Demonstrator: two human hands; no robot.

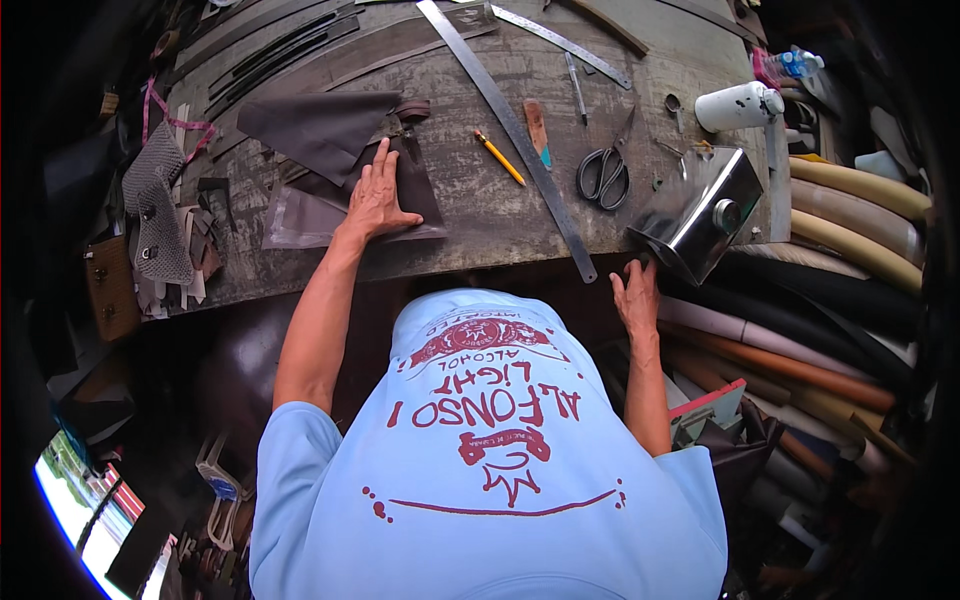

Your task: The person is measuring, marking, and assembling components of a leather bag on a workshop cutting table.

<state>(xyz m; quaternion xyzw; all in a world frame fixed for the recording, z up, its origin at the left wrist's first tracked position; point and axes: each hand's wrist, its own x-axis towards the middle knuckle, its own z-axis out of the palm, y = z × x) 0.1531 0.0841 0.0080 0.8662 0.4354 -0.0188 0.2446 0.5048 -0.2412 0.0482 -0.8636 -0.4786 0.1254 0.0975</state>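
My left hand (375,195) lies flat with fingers stretched out on dark brown leather pieces (405,165) near the table's front edge. One dark brown flap (315,125) folds over to the upper left of the hand, and a small rolled strip (413,108) sits just beyond the fingertips. At the table's front right edge, my right hand (637,295) has its fingers apart and nothing visible in it. Right above its fingertips stands a shiny metal can (705,210) with a round cap, tilted in view; whether the fingers touch it I cannot tell.
A long steel ruler (510,130) crosses the table (480,225), its end past the front edge. Nearby are a yellow pencil (500,158), black scissors (603,177), a pen (577,88) and a white bottle (738,106). Rolled materials (860,190) are stacked at right; leather scraps (200,240) lie left.
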